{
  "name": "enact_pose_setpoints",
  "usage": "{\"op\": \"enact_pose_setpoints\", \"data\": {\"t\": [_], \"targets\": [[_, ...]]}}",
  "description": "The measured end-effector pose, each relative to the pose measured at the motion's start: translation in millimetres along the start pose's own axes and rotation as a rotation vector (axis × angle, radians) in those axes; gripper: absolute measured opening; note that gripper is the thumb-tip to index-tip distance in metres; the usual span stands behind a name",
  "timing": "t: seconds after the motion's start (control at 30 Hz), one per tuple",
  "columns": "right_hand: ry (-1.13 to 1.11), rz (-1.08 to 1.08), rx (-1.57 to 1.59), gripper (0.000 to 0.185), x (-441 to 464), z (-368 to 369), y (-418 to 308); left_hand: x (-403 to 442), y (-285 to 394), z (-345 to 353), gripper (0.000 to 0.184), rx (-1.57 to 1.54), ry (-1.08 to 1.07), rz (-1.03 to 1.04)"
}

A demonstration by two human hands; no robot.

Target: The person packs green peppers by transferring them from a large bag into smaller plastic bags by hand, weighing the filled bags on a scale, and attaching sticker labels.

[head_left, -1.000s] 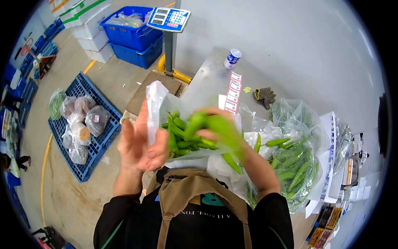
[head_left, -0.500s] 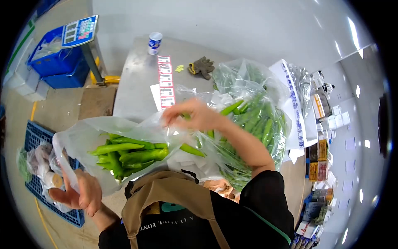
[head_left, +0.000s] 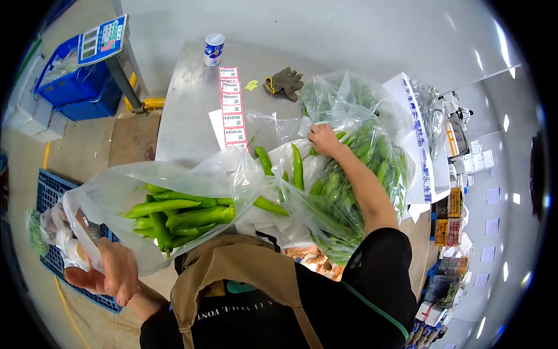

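Note:
Low on the left, my left hand (head_left: pixel 113 269) grips the edge of a clear plastic bag (head_left: pixel 110 183), its fingers curled over the rim. Several long green peppers (head_left: pixel 186 216) lie inside this bag. My right hand (head_left: pixel 325 141) reaches to the mouth of a larger clear bag (head_left: pixel 372 192) packed with green peppers. Its fingers are closed, and what they hold, if anything, is hidden. Just left of it, loose green peppers (head_left: pixel 298 167) rest on white paper and plastic between the two bags.
Behind the bags, the metal table (head_left: pixel 186 110) carries a strip of barcode labels (head_left: pixel 231 104), a blue-and-white can (head_left: pixel 214 49) and a dark work glove (head_left: pixel 283 83). A scale display (head_left: pixel 103 41) and blue crates (head_left: pixel 70 78) stand at left. A white box (head_left: pixel 415 139) is at right.
My right hand has moved right and away from me, from between the bags to the larger bag's mouth. More loose peppers now show. My left hand stays on the bag's edge.

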State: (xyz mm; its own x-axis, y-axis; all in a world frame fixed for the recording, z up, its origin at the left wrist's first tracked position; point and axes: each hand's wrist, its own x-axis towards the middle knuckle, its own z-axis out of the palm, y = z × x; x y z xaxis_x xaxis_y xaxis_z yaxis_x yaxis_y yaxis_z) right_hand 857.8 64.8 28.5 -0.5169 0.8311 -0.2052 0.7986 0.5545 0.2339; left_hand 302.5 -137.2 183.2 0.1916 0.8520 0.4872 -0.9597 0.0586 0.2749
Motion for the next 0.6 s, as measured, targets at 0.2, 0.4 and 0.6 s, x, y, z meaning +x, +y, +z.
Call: {"op": "enact_pose_setpoints", "data": {"t": [0.2,0.4,0.6], "targets": [[-0.252,0.218,-0.086,0.031,-16.4,23.4,4.9,-0.1,-0.9,0.0,0.076,-0.008,-0.034,0.011],[-0.187,-0.047,-0.019,0.031,3.8,13.9,37.6,-4.2,0.8,3.6,0.077,-0.010,-0.010,0.033],[-0.160,-0.048,-0.012,0.017,1.1,-29.4,20.0,-4.7,-2.9,1.3,0.076,-0.048,-0.040,0.026]]}}
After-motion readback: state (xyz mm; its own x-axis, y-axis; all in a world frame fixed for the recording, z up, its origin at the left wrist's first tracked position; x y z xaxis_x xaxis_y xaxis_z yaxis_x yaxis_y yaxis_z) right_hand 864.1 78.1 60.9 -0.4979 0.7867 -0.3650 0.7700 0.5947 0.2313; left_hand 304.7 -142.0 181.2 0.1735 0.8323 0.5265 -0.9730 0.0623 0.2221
